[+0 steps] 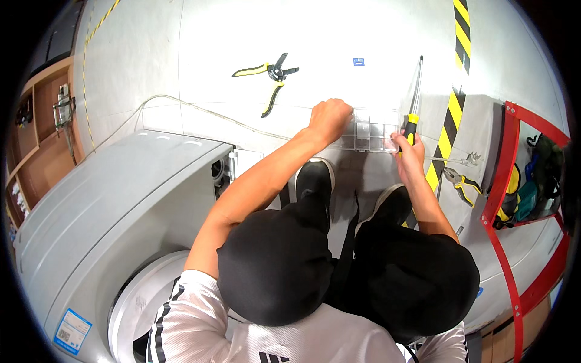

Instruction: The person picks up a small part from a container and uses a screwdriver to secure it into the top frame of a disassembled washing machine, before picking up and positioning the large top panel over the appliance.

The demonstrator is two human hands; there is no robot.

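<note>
A clear plastic compartment box (376,137) is in front of me, between my two hands. My left hand (330,121) is closed in a fist at the box's left side; its fingertips are hidden, so whatever they grip does not show. On the other side, my right hand (411,158) grips a screwdriver (411,127) by its yellow and black handle, the long shaft pointing away from me. The thumb of that hand lies by the box's right edge. Small contents of the box are too faint to name.
Yellow and black wire strippers (276,74) lie open on the floor ahead, near a small blue packet (359,62). Pliers (461,184) rest right of the striped tape (455,109), beside a red-framed tool bag (511,163). A grey washing machine (121,175) stands left; a thin cable (200,109) runs behind it.
</note>
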